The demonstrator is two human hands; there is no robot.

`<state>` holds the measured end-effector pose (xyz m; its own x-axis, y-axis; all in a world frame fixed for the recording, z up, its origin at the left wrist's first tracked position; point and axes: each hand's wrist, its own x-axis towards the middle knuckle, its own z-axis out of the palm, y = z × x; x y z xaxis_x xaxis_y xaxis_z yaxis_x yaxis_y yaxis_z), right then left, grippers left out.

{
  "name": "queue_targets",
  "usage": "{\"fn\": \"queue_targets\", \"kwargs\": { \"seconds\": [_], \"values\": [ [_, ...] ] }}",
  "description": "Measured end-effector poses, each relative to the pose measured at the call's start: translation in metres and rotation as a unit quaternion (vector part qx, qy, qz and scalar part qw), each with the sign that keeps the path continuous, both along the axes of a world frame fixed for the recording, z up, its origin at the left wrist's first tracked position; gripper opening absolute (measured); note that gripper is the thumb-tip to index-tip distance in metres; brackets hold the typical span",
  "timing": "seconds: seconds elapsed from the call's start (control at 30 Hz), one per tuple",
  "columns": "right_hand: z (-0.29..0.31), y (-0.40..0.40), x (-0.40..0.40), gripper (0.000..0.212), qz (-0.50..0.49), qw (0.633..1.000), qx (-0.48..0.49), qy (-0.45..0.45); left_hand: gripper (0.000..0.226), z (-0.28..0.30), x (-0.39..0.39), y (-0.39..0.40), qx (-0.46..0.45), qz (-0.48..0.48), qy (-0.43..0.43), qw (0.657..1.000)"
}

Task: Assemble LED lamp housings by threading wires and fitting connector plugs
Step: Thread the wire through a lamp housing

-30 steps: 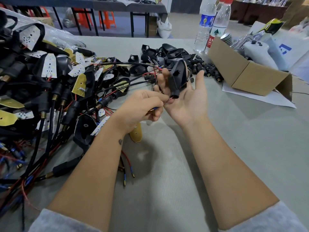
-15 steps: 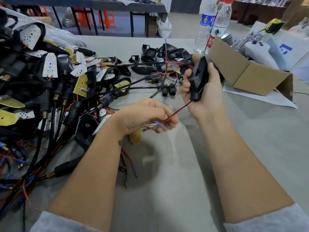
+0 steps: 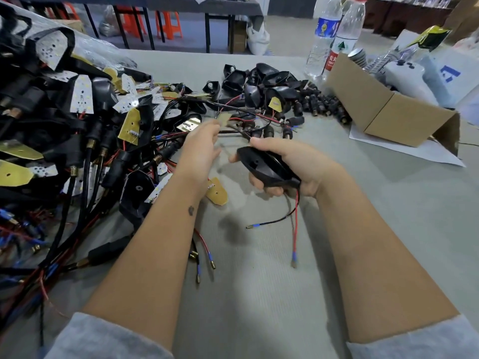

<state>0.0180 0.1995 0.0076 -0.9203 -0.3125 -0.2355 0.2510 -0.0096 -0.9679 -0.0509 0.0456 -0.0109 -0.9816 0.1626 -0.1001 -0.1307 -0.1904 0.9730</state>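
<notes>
My right hand (image 3: 300,161) grips a black lamp housing (image 3: 264,168) just above the table, lying on its side. A red wire (image 3: 295,229) and a black wire (image 3: 272,222) hang out of its near end, and their blue-sleeved tips rest on the cloth. My left hand (image 3: 199,151) reaches away from me toward the parts. Its fingertips are at a blurred yellow LED board (image 3: 223,119); the blur hides whether they pinch it.
A big heap of wired lamps and LED boards (image 3: 77,120) fills the left side. Empty black housings (image 3: 261,84) and connector plugs (image 3: 321,104) lie at the back. A cardboard box (image 3: 375,112) and water bottles (image 3: 334,35) stand at right. A loose yellow board (image 3: 217,193) lies near my left wrist.
My right hand came down and toward me with the housing, turning it flat. My left hand let go of the wire ends, which now hang free, and moved up toward the parts.
</notes>
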Motion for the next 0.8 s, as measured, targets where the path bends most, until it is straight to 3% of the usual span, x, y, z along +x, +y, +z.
{"fn": "queue_targets", "kwargs": {
  "seconds": [0.1, 0.2, 0.3, 0.43, 0.53, 0.67, 0.8],
  "values": [
    [0.002, -0.003, 0.000, 0.042, -0.006, 0.996, -0.089, 0.030, 0.026, 0.000, -0.001, 0.002, 0.037, 0.018, -0.008, 0.999],
    [0.002, -0.003, -0.007, 0.041, -0.126, 0.971, -0.184, 0.083, 0.044, 0.004, 0.006, 0.004, 0.064, 0.040, 0.003, 0.997],
    [0.001, -0.002, -0.011, 0.035, -0.206, 0.940, -0.250, 0.106, 0.036, 0.013, 0.021, 0.012, -0.030, 0.034, 0.045, 0.998],
    [0.000, 0.000, -0.014, 0.033, -0.279, 0.914, -0.263, 0.130, 0.012, 0.014, 0.038, 0.020, -0.141, -0.123, 0.106, 0.977],
    [-0.002, 0.002, -0.015, 0.033, -0.322, 0.907, -0.232, 0.137, 0.020, 0.007, 0.041, 0.022, -0.215, -0.179, 0.170, 0.945],
    [-0.005, 0.002, -0.018, 0.032, -0.346, 0.902, -0.206, 0.153, 0.017, 0.006, 0.040, 0.019, -0.270, -0.199, 0.194, 0.922],
    [-0.007, 0.015, -0.023, 0.045, -0.425, 0.853, -0.288, 0.098, 0.022, 0.019, 0.030, 0.006, -0.336, -0.191, 0.246, 0.889]
  ]
}}
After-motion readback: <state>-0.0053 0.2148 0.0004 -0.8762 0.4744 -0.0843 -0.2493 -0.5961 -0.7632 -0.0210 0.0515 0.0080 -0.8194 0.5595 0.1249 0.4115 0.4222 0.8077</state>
